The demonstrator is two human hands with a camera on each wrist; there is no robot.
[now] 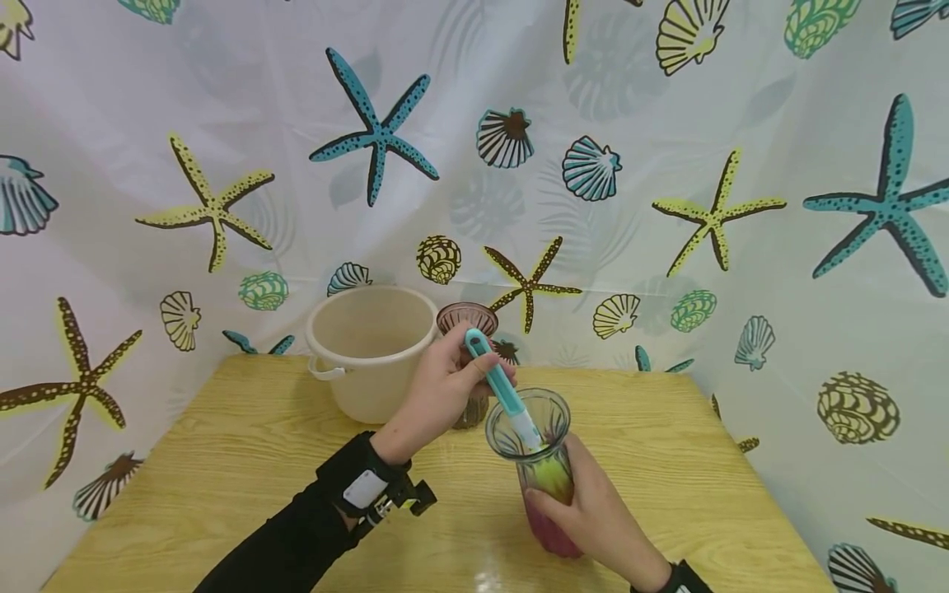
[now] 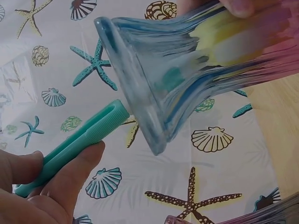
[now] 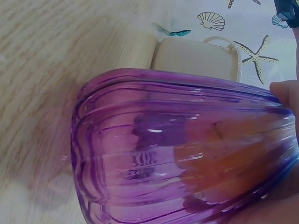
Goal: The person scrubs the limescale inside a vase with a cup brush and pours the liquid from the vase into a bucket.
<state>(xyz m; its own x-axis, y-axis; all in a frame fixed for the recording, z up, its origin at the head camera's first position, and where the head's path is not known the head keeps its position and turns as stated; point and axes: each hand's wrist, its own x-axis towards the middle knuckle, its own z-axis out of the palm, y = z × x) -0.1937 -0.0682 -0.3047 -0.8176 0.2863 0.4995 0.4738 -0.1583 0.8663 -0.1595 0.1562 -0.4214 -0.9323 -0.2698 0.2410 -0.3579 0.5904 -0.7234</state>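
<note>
My left hand (image 1: 445, 383) grips the teal handle (image 1: 500, 380) of a long cleaning brush, thumb on one side and fingers on the other. Its white neck (image 1: 525, 430) goes down into the mouth of a ribbed glass vase (image 1: 547, 531). Inside the vase shows a yellow patch (image 1: 552, 476), apparently the brush head, blurred by the glass. My right hand (image 1: 596, 506) is wrapped round the vase's body and holds it tilted, mouth toward the left hand. Bluish at its rim (image 2: 135, 88), the glass turns pink-purple at its base (image 3: 107, 149).
A cream bucket (image 1: 374, 383) with a side handle stands at the back left of the wooden table (image 1: 245, 469). Beside it is a second glass vase (image 1: 467, 313) with a pinkish flared rim, partly hidden behind my left hand. A patterned curtain (image 1: 460, 206) encloses the table's back and sides.
</note>
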